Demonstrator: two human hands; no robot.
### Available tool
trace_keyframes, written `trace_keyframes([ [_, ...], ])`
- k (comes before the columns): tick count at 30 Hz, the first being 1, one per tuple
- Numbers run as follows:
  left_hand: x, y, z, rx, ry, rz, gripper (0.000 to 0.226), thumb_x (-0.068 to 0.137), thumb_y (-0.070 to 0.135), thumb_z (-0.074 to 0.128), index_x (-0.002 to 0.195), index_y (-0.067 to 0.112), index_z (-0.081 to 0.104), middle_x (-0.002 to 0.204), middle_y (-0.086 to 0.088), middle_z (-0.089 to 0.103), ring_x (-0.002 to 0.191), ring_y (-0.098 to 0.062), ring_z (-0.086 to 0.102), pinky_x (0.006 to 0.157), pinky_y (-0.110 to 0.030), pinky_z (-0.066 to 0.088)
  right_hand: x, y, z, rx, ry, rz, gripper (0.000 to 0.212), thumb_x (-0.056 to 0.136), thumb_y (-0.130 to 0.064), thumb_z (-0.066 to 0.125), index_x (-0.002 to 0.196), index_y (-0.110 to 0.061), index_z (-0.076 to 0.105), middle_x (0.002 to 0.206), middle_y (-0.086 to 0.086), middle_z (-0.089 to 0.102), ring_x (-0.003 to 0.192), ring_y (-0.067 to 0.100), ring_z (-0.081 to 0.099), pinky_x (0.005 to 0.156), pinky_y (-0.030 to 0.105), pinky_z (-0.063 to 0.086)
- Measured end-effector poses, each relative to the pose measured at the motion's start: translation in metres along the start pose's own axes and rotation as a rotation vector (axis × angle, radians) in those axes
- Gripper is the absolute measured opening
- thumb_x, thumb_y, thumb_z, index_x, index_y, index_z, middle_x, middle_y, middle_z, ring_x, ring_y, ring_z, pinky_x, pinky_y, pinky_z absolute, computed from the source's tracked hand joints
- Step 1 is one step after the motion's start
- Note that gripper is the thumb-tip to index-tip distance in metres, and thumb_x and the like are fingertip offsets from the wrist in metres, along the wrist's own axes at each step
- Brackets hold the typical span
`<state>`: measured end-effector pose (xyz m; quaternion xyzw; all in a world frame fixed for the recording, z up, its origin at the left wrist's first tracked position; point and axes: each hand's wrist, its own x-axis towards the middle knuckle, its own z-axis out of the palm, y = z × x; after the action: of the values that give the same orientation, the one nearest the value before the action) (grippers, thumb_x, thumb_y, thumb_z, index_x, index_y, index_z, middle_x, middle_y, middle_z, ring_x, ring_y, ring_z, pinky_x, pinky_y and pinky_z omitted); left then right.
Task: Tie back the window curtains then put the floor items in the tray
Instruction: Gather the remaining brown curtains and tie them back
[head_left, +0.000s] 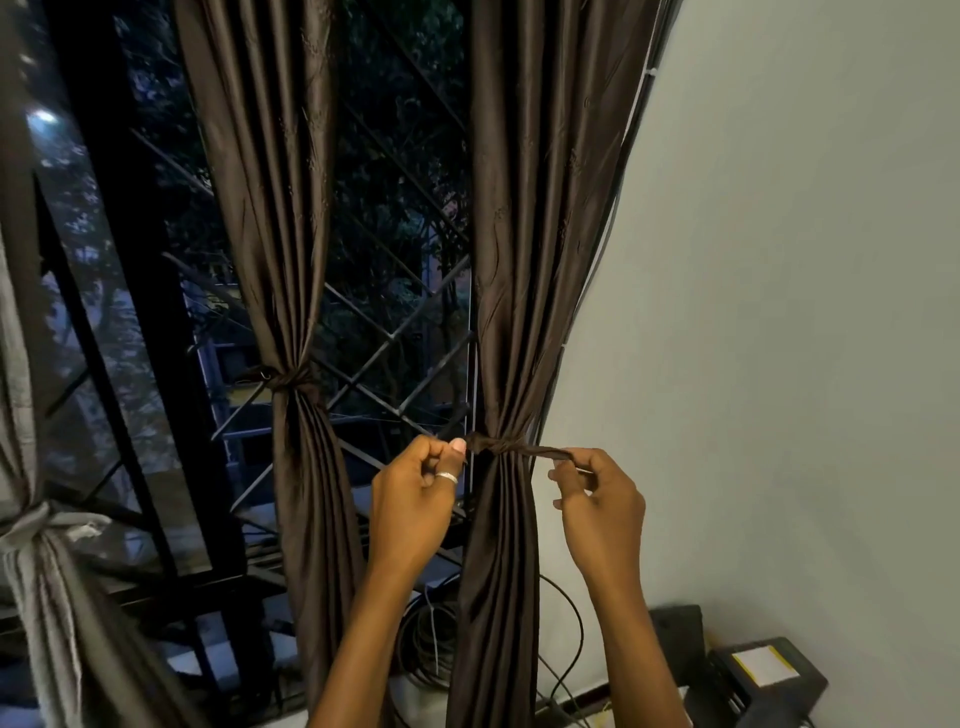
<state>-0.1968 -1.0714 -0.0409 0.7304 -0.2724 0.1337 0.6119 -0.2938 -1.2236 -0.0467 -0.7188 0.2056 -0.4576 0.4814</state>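
Brown curtain (519, 260), tie (535, 450) knotted round it.
My left hand (415, 499) pinches the 9 o'clock end; right hand (597, 499) grips the 3 o'clock end.

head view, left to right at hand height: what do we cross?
grey curtain, tied → middle brown curtain, tied → left hand → tie knotted round right brown curtain → right hand → wall

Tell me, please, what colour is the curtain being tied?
The curtain is dark brown with a slight sheen, best seen in the head view.
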Motion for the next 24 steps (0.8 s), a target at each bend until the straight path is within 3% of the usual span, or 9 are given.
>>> trace_keyframes([
  [3,-0.009,-0.003,-0.002,-0.024,-0.008,-0.072,0.024,0.098,0.039,0.060,0.079,0.024,0.061,0.058,-0.007,0.052,0.045,-0.007,0.040,0.043,-0.022,0.033,-0.004,0.002,0.003,0.038,0.001,0.046,0.014,0.098,-0.025,0.062,0.095,-0.038,0.064,0.093,-0.017,0.070,0.088,0.008,0.070,0.081,0.044,0.062],
  [6,-0.021,-0.010,-0.003,0.018,0.052,-0.198,0.018,0.092,0.039,0.069,0.081,0.029,0.060,0.063,0.000,0.060,0.051,-0.011,0.053,0.048,-0.026,0.044,-0.011,0.007,0.006,0.053,-0.035,0.101,0.013,0.098,-0.027,0.062,0.095,-0.039,0.064,0.089,-0.022,0.070,0.086,0.008,0.071,0.081,0.045,0.062],
  [10,-0.037,-0.028,-0.009,0.054,0.238,-0.262,0.030,0.087,0.020,0.077,0.072,0.019,0.051,0.079,0.012,0.070,0.072,0.002,0.065,0.063,-0.019,0.050,-0.024,0.017,0.012,0.054,-0.120,0.168,0.014,0.099,-0.026,0.060,0.092,-0.038,0.065,0.088,-0.031,0.068,0.083,-0.001,0.070,0.083,0.044,0.062],
  [15,-0.070,-0.049,-0.022,0.137,0.344,-0.350,0.041,0.082,0.002,0.077,0.056,0.025,0.055,0.080,0.020,0.072,0.082,0.003,0.070,0.063,-0.008,0.048,-0.043,0.034,0.021,0.080,-0.223,0.253,0.011,0.099,-0.024,0.060,0.096,-0.027,0.070,0.084,-0.019,0.073,0.080,0.005,0.073,0.083,0.044,0.061],
  [21,-0.113,-0.054,-0.033,0.338,0.458,-0.459,0.040,0.081,0.013,0.077,0.064,0.043,0.058,0.089,0.018,0.070,0.080,-0.002,0.064,0.068,-0.012,0.042,-0.073,0.053,0.036,0.061,-0.359,0.313,0.012,0.100,-0.023,0.061,0.099,-0.018,0.072,0.079,-0.008,0.075,0.076,0.004,0.073,0.075,0.038,0.063],
  [24,-0.139,-0.056,-0.043,0.362,0.493,-0.521,0.029,0.082,0.013,0.076,0.071,0.037,0.067,0.094,0.015,0.074,0.083,-0.003,0.067,0.074,-0.017,0.048,-0.095,0.064,0.045,0.061,-0.442,0.337,0.015,0.100,-0.023,0.059,0.104,-0.014,0.071,0.084,-0.005,0.075,0.078,0.005,0.073,0.072,0.032,0.062],
])
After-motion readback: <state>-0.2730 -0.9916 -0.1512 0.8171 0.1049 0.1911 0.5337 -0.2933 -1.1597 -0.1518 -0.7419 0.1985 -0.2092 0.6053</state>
